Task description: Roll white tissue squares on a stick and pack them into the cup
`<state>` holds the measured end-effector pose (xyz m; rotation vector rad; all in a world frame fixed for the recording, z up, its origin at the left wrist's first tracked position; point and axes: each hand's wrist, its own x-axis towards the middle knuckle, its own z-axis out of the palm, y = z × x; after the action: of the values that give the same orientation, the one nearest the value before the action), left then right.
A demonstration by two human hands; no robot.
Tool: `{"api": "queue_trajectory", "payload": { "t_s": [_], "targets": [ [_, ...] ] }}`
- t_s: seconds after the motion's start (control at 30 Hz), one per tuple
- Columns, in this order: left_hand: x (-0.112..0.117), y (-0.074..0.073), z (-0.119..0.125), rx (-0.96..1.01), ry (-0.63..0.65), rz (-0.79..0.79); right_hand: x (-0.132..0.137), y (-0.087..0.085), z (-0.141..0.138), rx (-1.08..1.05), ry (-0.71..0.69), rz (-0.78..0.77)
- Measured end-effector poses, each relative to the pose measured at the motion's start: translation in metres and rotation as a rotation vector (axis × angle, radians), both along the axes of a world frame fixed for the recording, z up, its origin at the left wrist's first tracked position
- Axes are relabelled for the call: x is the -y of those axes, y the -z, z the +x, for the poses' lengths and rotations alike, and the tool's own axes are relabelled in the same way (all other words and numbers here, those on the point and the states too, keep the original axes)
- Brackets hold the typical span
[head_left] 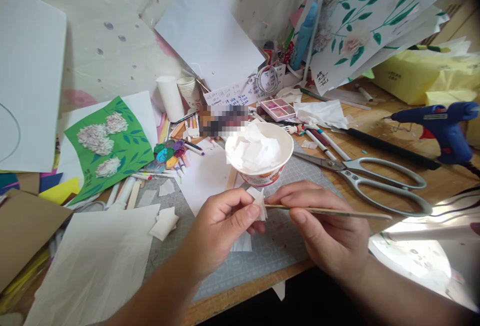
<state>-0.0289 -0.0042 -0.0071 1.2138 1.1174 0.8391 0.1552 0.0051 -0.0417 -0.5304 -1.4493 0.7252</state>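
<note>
Between the thumb and fingers of my left hand (pixel 221 228) is pinched a small piece of white tissue paper (pixel 260 202). My right hand (pixel 326 226) is closed on a thin stick (pixel 337 212), whose left tip meets the tissue. The stick lies almost level, its other end pointing right. Just beyond my hands stands a paper bowl (pixel 262 173) filled with white tissue pieces (pixel 258 148). Beneath everything is a grey cutting mat (pixel 232 268). More folded tissue squares (pixel 164 223) lie left of my left hand.
Large metal scissors (pixel 375 176) and a blue glue gun (pixel 437 121) lie to the right. Green paper with tissue flowers (pixel 112 146) is at left, beside a paint palette (pixel 169 153). White cups (pixel 170 98) stand at the back. A white sheet (pixel 97 261) covers the front left.
</note>
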Motion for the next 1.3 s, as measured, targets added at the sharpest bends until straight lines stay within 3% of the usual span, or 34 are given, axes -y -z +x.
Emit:
{"api": "queue_trajectory", "payload": {
  "t_s": [0.13, 0.33, 0.43, 0.57, 0.93, 1.13, 1.3],
  "targets": [
    [-0.001, -0.002, -0.001, -0.086, 0.009, 0.063, 0.0, 0.001, 0.001, 0.007, -0.007, 0.005],
    [0.003, -0.007, -0.005, -0.358, -0.207, 0.516, -0.002, -0.001, 0.002, 0.003, -0.011, 0.047],
    [0.006, -0.01, -0.004, -0.361, -0.152, 0.61, -0.003, -0.003, 0.001, -0.001, -0.027, 0.058],
    [0.007, -0.013, 0.0, -0.318, -0.038, 0.533, -0.002, -0.005, 0.001, 0.018, -0.057, 0.086],
    [0.007, -0.009, 0.005, -0.376, -0.156, 0.358, -0.001, -0.008, 0.001, 0.186, -0.041, 0.156],
    [0.003, -0.007, 0.001, -0.302, -0.168, 0.262, -0.001, 0.002, -0.001, 0.06, -0.028, 0.053],
    [-0.001, -0.01, -0.009, -0.107, -0.23, 0.207, -0.005, 0.012, -0.001, -0.2, -0.093, -0.195]
  ]
}}
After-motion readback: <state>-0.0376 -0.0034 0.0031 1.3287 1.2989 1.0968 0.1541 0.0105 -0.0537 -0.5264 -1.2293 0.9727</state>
